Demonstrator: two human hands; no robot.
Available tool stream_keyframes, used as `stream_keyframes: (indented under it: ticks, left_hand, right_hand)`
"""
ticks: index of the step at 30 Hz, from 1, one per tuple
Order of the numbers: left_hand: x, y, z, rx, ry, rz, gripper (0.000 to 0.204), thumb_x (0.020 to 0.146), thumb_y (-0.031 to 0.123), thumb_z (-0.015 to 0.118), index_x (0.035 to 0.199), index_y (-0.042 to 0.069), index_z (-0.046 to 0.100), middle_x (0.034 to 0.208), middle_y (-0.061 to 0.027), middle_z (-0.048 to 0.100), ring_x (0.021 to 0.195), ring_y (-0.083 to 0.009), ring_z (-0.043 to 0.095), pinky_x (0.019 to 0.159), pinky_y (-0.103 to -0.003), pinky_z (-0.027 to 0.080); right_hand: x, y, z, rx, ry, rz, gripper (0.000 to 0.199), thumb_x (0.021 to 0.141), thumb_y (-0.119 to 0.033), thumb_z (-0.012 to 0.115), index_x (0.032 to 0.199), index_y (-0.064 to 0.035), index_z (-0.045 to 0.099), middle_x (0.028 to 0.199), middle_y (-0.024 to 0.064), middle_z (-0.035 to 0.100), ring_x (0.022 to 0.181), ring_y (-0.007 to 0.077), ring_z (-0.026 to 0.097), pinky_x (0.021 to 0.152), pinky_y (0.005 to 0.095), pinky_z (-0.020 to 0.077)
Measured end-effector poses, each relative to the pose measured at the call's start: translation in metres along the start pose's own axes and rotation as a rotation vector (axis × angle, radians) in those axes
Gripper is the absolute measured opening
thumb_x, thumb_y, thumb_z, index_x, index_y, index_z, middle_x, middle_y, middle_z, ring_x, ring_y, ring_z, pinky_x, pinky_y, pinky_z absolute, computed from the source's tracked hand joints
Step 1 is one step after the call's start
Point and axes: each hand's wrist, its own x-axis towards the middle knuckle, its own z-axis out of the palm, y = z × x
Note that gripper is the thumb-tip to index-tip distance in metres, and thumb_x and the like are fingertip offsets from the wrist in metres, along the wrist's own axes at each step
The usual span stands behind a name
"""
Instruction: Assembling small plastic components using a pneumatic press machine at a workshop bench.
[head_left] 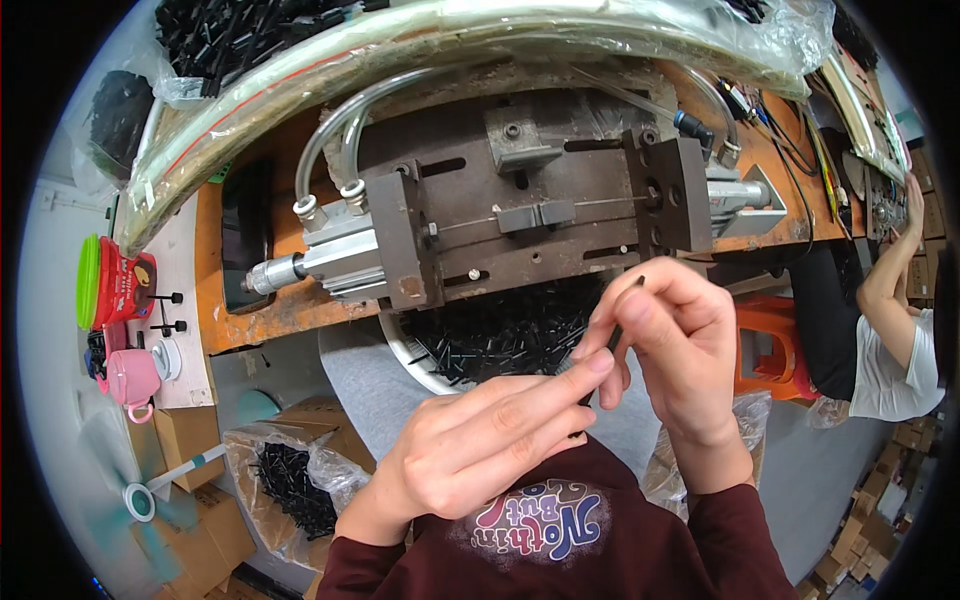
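In front of my chest, both hands are close together. My right hand [675, 335] pinches a thin black rod [614, 340] between thumb and fingers. My left hand [490, 440] has its fingers pressed together and reaches the same spot from the left. A small black end [577, 435] pokes out under its fingertips; the rest of that piece is hidden by the fingers. Behind the hands, a white round basin [400, 355] rests at my lap, filled with many small black rods [500, 335]. Just beyond it stands a dark metal fixture [480, 235] with a small grey block [536, 216] at its middle.
Air cylinders [345, 255] with clear hoses [305, 150] flank the fixture on a wooden bench [225, 320]. A plastic-wrapped bundle [450, 35] arches behind. Lower left, a lined carton [290, 490] holds black pieces. At right are an orange stool [770, 345] and another person [895, 350].
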Motion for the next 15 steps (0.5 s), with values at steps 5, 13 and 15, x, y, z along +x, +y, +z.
stream_keyframes:
  ticks: [5, 13, 15]
  left_hand:
    - [0.005, -0.001, -0.005, 0.103, 0.056, -0.028, 0.032, 0.067, 0.005, 0.083, 0.096, -0.003, 0.072, 0.116, -0.0212, 0.069, 0.089, -0.0275, 0.072, 0.073, -0.034, 0.058]
    - [0.019, -0.025, 0.003, 0.401, 0.041, -0.135, 0.028, 0.072, 0.005, 0.079, 0.097, -0.002, 0.067, 0.125, -0.0181, 0.065, 0.088, -0.0271, 0.07, 0.075, -0.032, 0.057]
    - [0.024, -0.027, 0.009, 0.458, 0.035, -0.117, 0.029, 0.072, 0.005, 0.078, 0.098, -0.001, 0.066, 0.126, -0.0183, 0.065, 0.084, -0.0258, 0.07, 0.073, -0.032, 0.056]
  right_hand:
    - [0.011, -0.01, -0.008, -0.17, -0.129, 0.128, 0.009, 0.093, -0.006, 0.069, 0.096, 0.0024, 0.069, 0.08, 0.0028, 0.068, 0.058, 0.0035, 0.058, 0.05, 0.0183, 0.0429]
    - [0.112, -0.085, -0.001, -1.03, 0.149, -0.842, 0.009, 0.087, -0.007, 0.072, 0.095, -0.0034, 0.072, 0.078, 0.0029, 0.07, 0.059, 0.0078, 0.06, 0.052, 0.0228, 0.0455]
    - [0.147, -0.104, -0.002, -1.332, 0.121, -1.086, 0.017, 0.082, -0.004, 0.073, 0.1, -0.005, 0.07, 0.083, 0.0035, 0.068, 0.066, 0.0118, 0.061, 0.06, 0.0262, 0.0483]
